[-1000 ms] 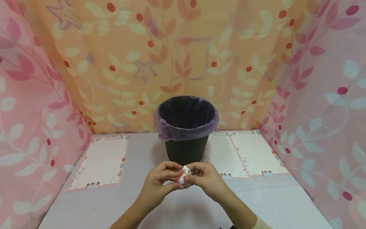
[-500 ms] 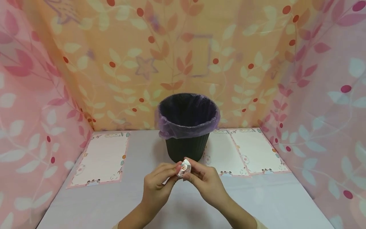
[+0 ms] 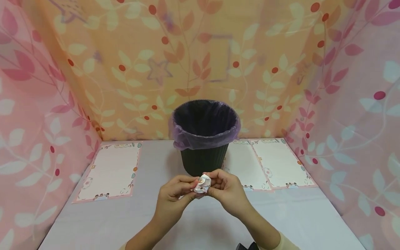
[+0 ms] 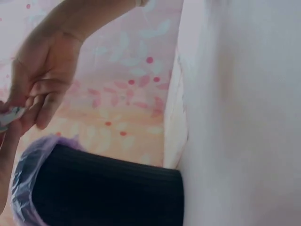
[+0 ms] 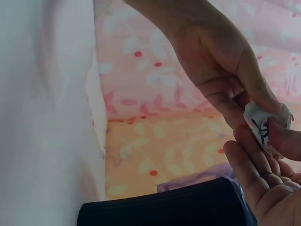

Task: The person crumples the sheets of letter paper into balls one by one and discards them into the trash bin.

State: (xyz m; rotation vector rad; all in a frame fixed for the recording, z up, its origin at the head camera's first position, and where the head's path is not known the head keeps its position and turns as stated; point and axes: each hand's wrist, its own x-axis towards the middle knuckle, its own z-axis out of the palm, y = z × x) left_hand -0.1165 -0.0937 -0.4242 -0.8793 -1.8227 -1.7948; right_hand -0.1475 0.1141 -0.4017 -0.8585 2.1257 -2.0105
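Note:
A small crumpled ball of white printed paper [image 3: 203,184] is held between both hands in front of the bin. The left hand [image 3: 173,194] pinches its left side between thumb and fingers, and the right hand [image 3: 229,192] pinches its right side. In the right wrist view the crumpled paper [image 5: 256,123] shows dark print, with thumbs pressing on it. Only an edge of the paper [image 4: 13,114] appears at the border of the left wrist view. Just beyond the hands stands a dark ribbed waste bin [image 3: 203,161], lined with a purple plastic bag [image 3: 203,142] folded over its rim.
One flat white sheet with a decorated pink border [image 3: 112,170] lies left of the bin. To the right lie two similar sheets, a nearer one [image 3: 245,166] and an outer one [image 3: 281,163]. Patterned cloth [image 3: 134,80] encloses the table [image 3: 297,218]. A black object [image 3: 247,246] shows at the bottom edge.
The fingers have shifted around the paper ball, and more of its printed face shows. Both hands have risen slightly in the view. The bin and sheets stay in place as the head view tilts a little.

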